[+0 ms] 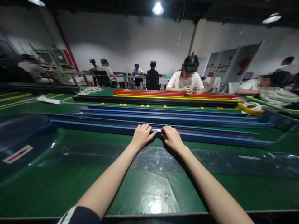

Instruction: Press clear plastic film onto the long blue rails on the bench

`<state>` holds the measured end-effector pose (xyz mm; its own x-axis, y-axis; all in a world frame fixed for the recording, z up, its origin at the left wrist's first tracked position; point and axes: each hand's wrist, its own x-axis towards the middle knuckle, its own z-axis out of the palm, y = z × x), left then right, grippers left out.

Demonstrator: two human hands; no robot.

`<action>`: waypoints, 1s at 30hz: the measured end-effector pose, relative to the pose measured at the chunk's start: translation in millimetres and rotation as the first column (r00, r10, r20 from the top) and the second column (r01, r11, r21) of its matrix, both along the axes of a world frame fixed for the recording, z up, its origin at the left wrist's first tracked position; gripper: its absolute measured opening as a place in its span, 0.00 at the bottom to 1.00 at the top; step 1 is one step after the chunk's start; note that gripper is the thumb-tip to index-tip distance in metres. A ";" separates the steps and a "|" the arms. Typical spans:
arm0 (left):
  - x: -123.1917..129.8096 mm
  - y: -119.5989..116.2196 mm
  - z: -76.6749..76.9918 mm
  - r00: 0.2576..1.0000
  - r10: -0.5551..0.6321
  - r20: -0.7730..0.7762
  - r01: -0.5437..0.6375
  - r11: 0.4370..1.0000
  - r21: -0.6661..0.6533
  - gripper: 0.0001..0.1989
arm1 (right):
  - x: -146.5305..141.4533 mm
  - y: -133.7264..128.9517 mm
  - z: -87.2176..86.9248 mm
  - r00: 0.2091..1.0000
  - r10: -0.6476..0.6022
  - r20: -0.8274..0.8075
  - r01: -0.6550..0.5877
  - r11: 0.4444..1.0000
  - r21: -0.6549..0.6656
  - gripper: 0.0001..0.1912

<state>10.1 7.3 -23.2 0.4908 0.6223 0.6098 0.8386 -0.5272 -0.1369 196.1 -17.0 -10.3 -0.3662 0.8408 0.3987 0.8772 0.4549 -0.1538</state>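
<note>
Left hand (143, 134) and right hand (171, 136), fingers curled, grip the blue channel (198, 136) lying across the green counter (93, 186).

A red strip (210, 95) and a yellow strip (173, 97) lie side by side. A white ring (253, 106) sits near their right end. Lamps (158, 9) glow up high.

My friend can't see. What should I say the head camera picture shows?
Someone's left hand and right hand curl over a long blue rail on a green table. Beyond lie more blue rails, a black rail, yellow rail and red rail. Across the table is a person in white.
</note>
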 end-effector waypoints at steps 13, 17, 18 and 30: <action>-6.4 -2.2 -0.3 0.999 0.011 0.035 -0.011 1.000 0.006 0.18 | 11.4 0.9 11.8 0.989 -0.069 0.130 0.073 0.997 -0.025 0.08; -8.5 -1.8 -0.4 0.999 0.009 0.038 -0.009 1.000 0.014 0.19 | 39.3 -3.3 18.2 0.980 -0.095 0.177 0.112 0.990 -0.084 0.08; -8.8 -1.4 -0.6 0.999 0.003 0.037 -0.004 1.000 0.015 0.19 | 47.6 -4.5 19.6 0.974 -0.109 0.197 0.130 0.987 -0.096 0.07; -7.8 0.1 -2.5 1.000 -0.010 -0.008 0.010 1.000 0.023 0.19 | 78.4 -11.1 25.0 0.950 -0.199 0.242 0.233 0.965 -0.120 0.07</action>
<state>2.2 7.4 -25.8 0.5021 0.6029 0.6200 0.8319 -0.5325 -0.1559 274.5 -28.1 14.7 -0.2355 0.9522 0.1945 0.9712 0.2383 0.0092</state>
